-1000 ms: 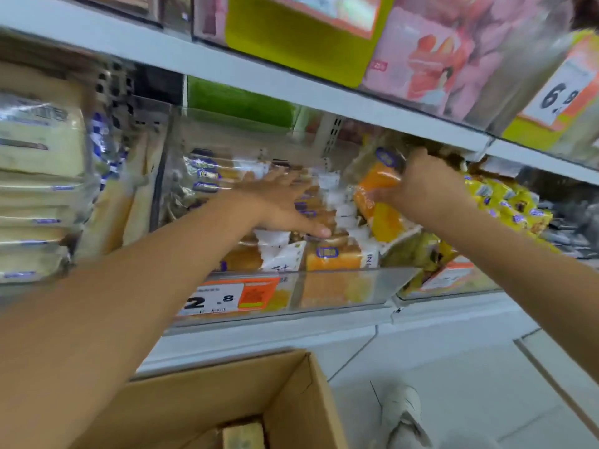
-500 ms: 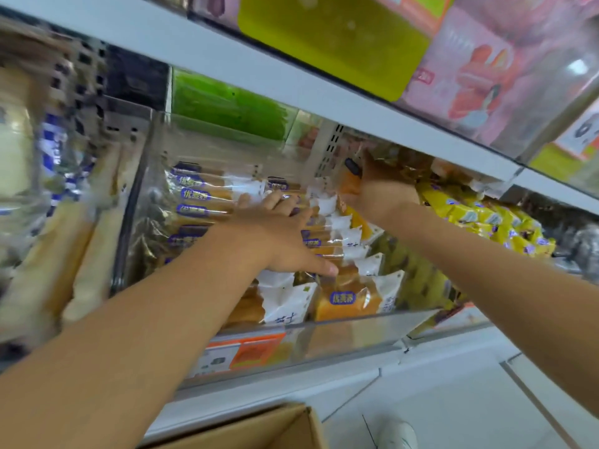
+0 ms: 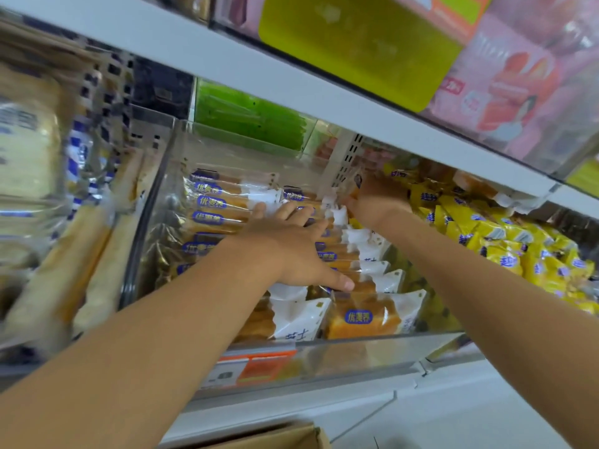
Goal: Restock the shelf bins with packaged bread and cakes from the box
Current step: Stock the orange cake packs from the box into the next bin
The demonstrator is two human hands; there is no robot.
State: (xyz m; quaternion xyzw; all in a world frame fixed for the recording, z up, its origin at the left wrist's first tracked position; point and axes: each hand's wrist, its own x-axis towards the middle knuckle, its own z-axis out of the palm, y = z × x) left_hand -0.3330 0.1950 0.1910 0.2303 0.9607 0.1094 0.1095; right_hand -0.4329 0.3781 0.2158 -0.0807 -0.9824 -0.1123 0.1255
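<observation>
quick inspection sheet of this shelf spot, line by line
surface: clear plastic shelf bin, orange price tag at its front.
job's things: orange cake packs with blue labels fill the bin in rows; a corner of the brown cardboard box shows below.
clutter: nothing seen.
grips: left hand lies flat on the cake packs, fingers straight; right hand at the bin's rear beside a pack, fingers hidden.
cables: nothing seen.
surroundings: yellow snack packs in the bin to the right, pale bread loaves left, green packs behind, white shelf board overhead.
</observation>
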